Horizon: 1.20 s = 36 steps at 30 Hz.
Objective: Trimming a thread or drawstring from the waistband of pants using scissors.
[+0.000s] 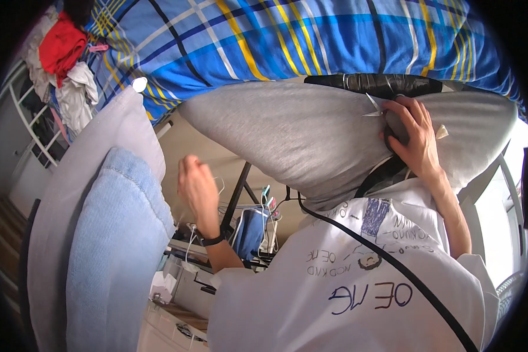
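Observation:
My right hand [416, 132] is shut on a pair of scissors [374, 110] with dark handles. Their metal blades stand apart, pointing left above the grey trousers [290, 132] on my lap. A small pale scrap [441, 132] lies just right of that hand. Blurred, with a dark wristband, my left hand [198, 187] hovers left of the trousers with curled fingers; whether it holds anything cannot be made out. Further left, a piece of light-blue denim [114, 246] lies against a pale grey cloth [57, 246]. A white round object [139, 84] sits at the cloth's upper tip.
Blue plaid bedding [264, 39] spans the far side, with a black plastic-wrapped item [374, 83] beneath its edge. Red cloth [62, 44] and a pink clothes peg [98, 47] are at upper left. A black strap or cable [378, 246] crosses my white shirt. Cables hang below my left hand.

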{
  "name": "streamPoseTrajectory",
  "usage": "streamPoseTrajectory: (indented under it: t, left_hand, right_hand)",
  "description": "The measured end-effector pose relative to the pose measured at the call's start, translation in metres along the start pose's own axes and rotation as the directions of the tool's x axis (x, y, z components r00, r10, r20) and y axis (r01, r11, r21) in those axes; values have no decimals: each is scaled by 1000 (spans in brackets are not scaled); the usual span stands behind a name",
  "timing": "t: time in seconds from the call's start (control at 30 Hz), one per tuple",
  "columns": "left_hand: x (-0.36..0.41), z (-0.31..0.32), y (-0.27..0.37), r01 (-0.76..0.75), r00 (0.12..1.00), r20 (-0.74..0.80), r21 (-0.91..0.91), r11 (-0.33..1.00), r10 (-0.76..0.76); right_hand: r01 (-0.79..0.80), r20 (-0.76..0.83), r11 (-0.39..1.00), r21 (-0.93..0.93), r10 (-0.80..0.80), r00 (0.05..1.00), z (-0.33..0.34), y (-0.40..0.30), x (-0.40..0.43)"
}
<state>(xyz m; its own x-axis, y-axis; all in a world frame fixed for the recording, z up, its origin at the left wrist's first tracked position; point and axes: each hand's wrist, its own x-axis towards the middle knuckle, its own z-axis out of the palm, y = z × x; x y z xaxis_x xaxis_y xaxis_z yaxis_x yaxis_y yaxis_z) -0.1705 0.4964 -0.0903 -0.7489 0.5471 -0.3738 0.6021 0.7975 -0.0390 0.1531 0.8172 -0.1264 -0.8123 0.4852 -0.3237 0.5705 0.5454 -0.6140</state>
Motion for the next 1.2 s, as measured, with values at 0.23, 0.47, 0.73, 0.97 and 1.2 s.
streamPoseTrajectory:
  t: [0.23,0.47,0.73,0.97,1.2]
  left_hand:
    - [-71,31,-76,150,961,212,140,979,-178]
    - [-48,32,85,-279,959,-122,-287,916,254]
    - [-67,43,134,-402,913,-32,-235,885,406]
    - [-71,51,106,-451,891,-176,-229,863,419]
    - [-57,50,88,-359,919,-259,-242,902,296]
  right_hand:
    - [-7,24,1000,-24,8,1000,2,0,0]
    - [-19,36,999,-45,21,999,1,-1,0]
    - [-26,36,999,-37,27,999,1,-2,1]
    - [-34,31,997,-64,36,999,0,-4,-1]
    - [-24,44,998,-61,26,999,1,-2,-1]
